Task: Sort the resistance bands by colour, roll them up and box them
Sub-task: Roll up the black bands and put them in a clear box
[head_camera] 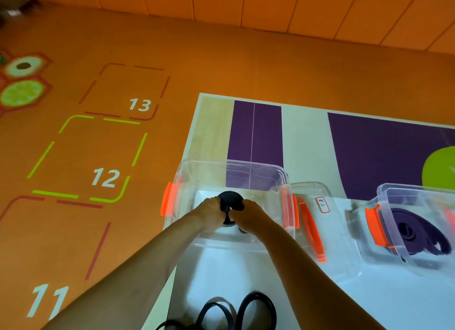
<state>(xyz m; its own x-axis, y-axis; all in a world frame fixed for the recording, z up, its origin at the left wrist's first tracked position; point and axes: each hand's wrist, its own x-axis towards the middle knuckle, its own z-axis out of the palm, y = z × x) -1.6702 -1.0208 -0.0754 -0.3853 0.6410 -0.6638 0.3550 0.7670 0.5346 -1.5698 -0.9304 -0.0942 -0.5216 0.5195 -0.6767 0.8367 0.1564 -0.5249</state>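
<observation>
Between the two hands, low inside the clear box [231,172], sits a rolled black band [230,200], and both sets of fingers are closed on it: the left hand [212,213] presses the coil from its left side, the right hand [248,215] from its right, thumbs meeting near the middle. The roll appears to be at or just above the box floor; whether it already rests there I cannot tell. The step in hand looks like setting the coil down so it keeps its shape. To do that well, press it flat to the bottom before easing the grip, and let go with both hands together, since a rubber coil is likely to spring loose if one side frees first. Just right of the right hand lies a lid [317,221] with an orange handle and a small label, and beyond it a second box [418,192] holds purple bands [416,233]. Nearer the body than the hands, loose black bands [256,310] lie on the white desk [381,300], not yet rolled, so more black ones probably belong in this same box.
</observation>
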